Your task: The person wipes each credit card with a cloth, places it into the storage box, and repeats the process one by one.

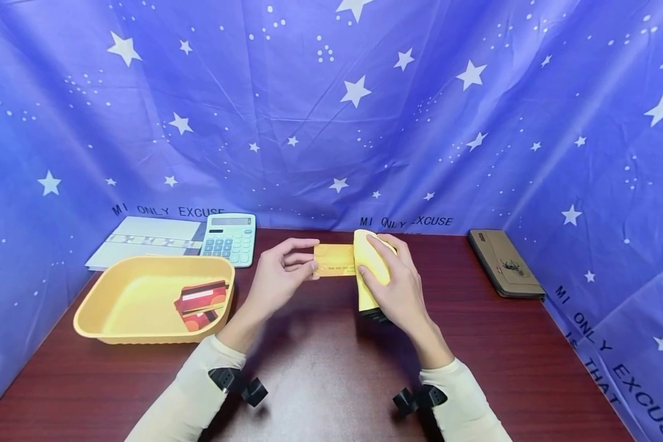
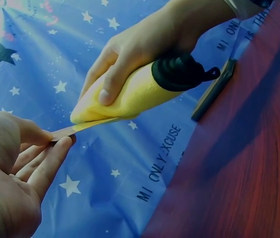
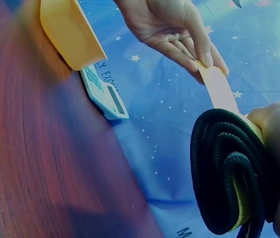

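Note:
My left hand pinches the left end of a yellow-orange plastic card, thumb against fingers. The card's right end goes behind or against a rolled yellow cloth; whether it is tucked in is hidden. My right hand grips the cloth from above, thumb on its near face. In the right wrist view, the cloth's black edge shows as several rolled layers. A small black loop sticks out of that end in the left wrist view. Both hands hold these things above the table.
A yellow plastic basin stands at the left, with red cards in its right side. Behind it are a light-blue calculator and a white book-like item. A brown zipped case lies at the table's far right.

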`<state>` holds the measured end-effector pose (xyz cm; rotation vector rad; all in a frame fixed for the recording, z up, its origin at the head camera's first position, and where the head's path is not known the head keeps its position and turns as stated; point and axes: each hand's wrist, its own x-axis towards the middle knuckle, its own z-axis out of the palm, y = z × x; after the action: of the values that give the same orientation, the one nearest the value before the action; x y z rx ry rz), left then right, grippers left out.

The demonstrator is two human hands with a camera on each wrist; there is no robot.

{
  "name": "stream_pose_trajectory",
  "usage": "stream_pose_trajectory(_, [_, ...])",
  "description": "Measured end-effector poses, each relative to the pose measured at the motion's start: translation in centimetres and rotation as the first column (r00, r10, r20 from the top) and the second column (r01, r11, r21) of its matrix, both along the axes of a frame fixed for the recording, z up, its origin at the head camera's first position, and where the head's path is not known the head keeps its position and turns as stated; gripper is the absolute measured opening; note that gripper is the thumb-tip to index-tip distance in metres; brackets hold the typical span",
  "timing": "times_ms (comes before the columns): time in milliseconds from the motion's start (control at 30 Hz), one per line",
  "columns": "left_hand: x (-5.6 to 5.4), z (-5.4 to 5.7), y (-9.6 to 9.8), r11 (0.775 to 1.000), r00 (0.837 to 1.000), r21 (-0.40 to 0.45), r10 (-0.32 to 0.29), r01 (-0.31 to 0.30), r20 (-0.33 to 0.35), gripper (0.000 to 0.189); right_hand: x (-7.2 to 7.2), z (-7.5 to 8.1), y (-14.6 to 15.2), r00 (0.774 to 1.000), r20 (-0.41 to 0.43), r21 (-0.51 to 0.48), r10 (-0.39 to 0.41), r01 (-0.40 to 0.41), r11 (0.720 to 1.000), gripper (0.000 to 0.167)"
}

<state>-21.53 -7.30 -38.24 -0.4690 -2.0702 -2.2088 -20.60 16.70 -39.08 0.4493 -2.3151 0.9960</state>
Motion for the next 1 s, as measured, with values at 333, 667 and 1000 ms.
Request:
stream_pose_trajectory(333, [-0.5,-0.1,-1.0,0.998,0.999,0.034,0.046,-0.045,-0.018,0.043,-0.5,0.3,1.1,0.999,0.003,-0.050,-0.035,0.035,0.998,0.059])
stream_pose_trajectory(667, [-0.4,-0.1,-1.1,0.992,0.994,-0.075,0.097,-0.100,-0.042,0.022,-0.4,0.7,1.6,0.999,0.021,-0.071,-0.038,0.039,0.997,0.058])
stream_pose_trajectory(1000, [-0.6,0.3,-1.1,0.998,0.998,-0.032,0.060,-0.061,-0.013,0.030,-0.6,0.4,1.9,1.000,0.002,-0.085,-0.029,0.029,0.996,0.059])
